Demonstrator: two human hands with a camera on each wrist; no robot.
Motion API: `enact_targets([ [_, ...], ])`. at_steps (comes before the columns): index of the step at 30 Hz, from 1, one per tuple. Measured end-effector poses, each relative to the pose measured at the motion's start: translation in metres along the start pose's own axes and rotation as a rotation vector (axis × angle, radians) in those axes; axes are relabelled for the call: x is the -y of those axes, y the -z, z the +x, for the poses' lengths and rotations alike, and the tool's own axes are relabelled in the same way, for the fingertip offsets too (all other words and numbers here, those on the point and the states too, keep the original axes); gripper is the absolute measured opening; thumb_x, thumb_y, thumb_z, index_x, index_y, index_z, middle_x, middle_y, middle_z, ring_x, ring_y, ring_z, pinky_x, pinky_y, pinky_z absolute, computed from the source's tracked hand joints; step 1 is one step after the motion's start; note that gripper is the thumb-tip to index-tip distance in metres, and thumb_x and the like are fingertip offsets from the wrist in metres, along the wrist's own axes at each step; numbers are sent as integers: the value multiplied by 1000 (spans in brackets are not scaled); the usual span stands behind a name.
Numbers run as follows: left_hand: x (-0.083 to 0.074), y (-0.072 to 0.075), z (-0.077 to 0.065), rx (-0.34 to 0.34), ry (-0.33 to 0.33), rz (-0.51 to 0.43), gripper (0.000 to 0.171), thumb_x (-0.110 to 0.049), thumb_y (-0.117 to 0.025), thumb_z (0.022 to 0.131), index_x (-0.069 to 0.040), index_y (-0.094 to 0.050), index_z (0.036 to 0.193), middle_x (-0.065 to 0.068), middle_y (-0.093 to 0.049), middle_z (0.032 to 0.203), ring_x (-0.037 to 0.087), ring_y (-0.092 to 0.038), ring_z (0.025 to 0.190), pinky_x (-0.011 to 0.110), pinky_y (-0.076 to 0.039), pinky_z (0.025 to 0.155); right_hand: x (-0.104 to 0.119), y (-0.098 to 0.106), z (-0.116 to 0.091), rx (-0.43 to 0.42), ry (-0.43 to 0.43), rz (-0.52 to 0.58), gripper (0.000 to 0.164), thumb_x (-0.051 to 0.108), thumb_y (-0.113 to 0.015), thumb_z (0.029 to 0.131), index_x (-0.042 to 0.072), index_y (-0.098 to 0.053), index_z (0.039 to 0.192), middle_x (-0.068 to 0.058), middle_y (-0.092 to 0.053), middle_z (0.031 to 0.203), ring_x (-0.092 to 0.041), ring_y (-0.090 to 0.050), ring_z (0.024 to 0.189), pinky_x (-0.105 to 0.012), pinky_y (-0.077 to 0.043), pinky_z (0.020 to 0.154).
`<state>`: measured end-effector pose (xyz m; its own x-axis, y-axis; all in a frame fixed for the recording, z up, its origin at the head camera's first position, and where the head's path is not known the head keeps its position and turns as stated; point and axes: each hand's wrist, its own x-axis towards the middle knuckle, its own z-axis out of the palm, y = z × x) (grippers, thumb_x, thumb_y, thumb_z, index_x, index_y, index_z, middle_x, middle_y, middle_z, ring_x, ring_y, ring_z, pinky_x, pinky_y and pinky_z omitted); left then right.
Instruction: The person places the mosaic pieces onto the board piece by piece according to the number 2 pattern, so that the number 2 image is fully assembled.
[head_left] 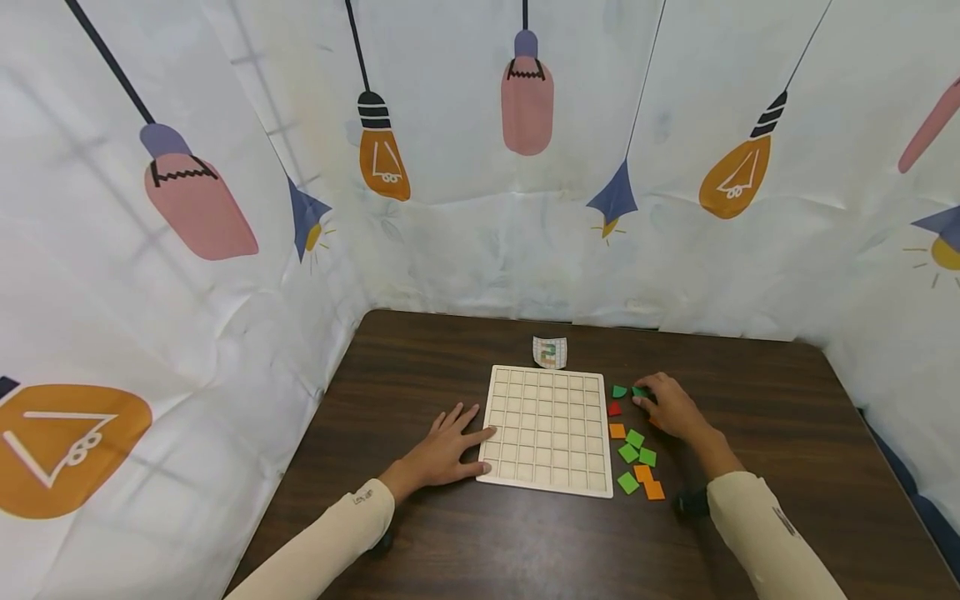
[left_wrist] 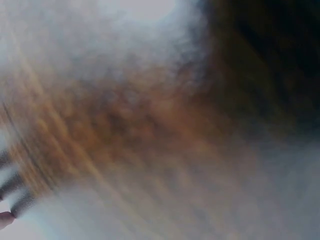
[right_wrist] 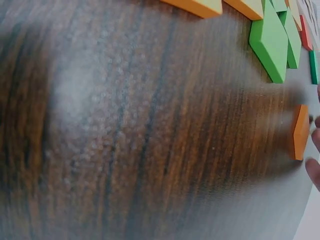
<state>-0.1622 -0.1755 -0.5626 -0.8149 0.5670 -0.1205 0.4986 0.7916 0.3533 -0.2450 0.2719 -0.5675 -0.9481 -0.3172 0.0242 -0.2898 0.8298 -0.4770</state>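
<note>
My left hand (head_left: 450, 446) lies with spread, straight fingers at the left edge of a pale wooden grid board (head_left: 547, 429), thumb and fingertips over its rim. To the right of the board, my right hand (head_left: 675, 410) pinches a small dark green piece (head_left: 639, 392) between thumb and index finger, close over the table. Another dark green piece (head_left: 619, 392) with a rounded side lies just left of it. Beneath the right hand rests an orange piece (right_wrist: 300, 132), near the fingers at the right wrist view's edge. The left wrist view is mostly blurred.
Down the board's right side lie a red triangle (head_left: 614, 409), an orange square (head_left: 617, 431), several light green squares (head_left: 628, 482) and more orange pieces (head_left: 655, 490). A small printed card (head_left: 550, 352) stands behind the board. Printed cloth (head_left: 480, 233) surrounds the dark wooden table (head_left: 442, 350).
</note>
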Motion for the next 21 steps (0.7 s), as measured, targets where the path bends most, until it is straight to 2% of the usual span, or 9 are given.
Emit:
enact_targets([
  [7,-1,1,-1,-3,3,-7,67,-63,-55,95,-30,-45,153,18,-25,165,48,-18,152,71,-21,114,5,5,1,18,19,23,27,16,-62,101,-1,-61,121,-21,-65,116,-36,-62,104,-56,-50,88],
  [10,-1,1,-1,-2,2,-12,67,-62,-55,95,-30,-45,153,18,-25,165,48,-17,151,71,-20,114,6,7,1,30,12,38,27,17,-62,101,-1,-59,122,-17,-67,105,-27,-63,88,-49,-52,78],
  [14,0,-2,-1,4,9,-5,68,-64,-54,95,-32,-43,154,17,-24,165,47,-17,152,70,-20,114,9,8,0,56,-1,71,29,19,-60,102,-1,-56,123,-11,-65,92,-16,-55,70,-37,-48,65],
  [18,2,-4,0,9,21,5,69,-66,-53,95,-33,-42,154,15,-23,166,45,-16,153,69,-19,115,10,7,-1,53,-14,92,30,20,-61,102,-1,-57,123,-7,-63,88,-13,-52,64,-31,-44,59],
  [21,2,-4,0,1,14,0,69,-65,-55,95,-32,-42,154,17,-24,165,47,-17,152,70,-20,115,11,6,-2,36,-24,110,30,20,-64,100,0,-59,123,-7,-64,88,-13,-54,65,-29,-46,57],
])
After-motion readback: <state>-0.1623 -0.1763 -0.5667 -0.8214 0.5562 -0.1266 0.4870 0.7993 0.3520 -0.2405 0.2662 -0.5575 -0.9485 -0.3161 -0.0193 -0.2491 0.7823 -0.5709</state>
